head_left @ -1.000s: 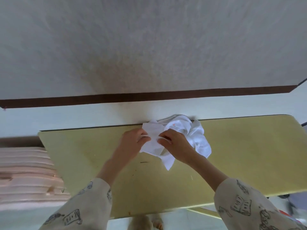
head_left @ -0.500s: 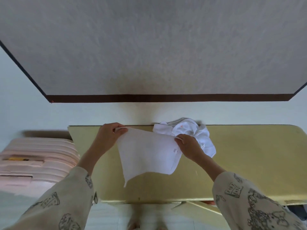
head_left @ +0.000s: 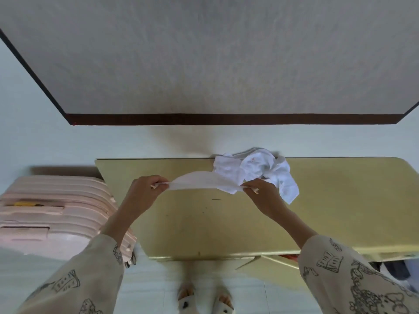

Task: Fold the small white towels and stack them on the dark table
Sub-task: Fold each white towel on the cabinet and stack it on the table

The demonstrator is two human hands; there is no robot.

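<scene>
"What were your hands doing?"

"My left hand (head_left: 145, 189) pinched one end of a small white towel (head_left: 199, 183). My right hand (head_left: 263, 192) pinched the other end. My fingers were curled tight on the cloth."

"Where was the towel?"

"It was up in the air, stretched flat between my two hands, over the yellow bench (head_left: 340, 211). It looked thin, like I saw it from the edge. I could not tell if it touched the bench."

"Were there more towels?"

"Yes. A crumpled pile of white towels (head_left: 260, 168) lay on the bench at the far edge, just behind my right hand. One bit of the pile hung down beside my right hand."

"What else was around you?"

"A pink suitcase (head_left: 52, 214) stood on the floor to the left of the bench, near my left sleeve (head_left: 86, 277). My sleeves had little drawings on them. My feet in slippers (head_left: 204, 300) were on the pale floor (head_left: 45, 143), under the near edge of the bench. A grey wall (head_left: 204, 53) with a dark strip (head_left: 226, 119) at the bottom was behind the bench."
</scene>
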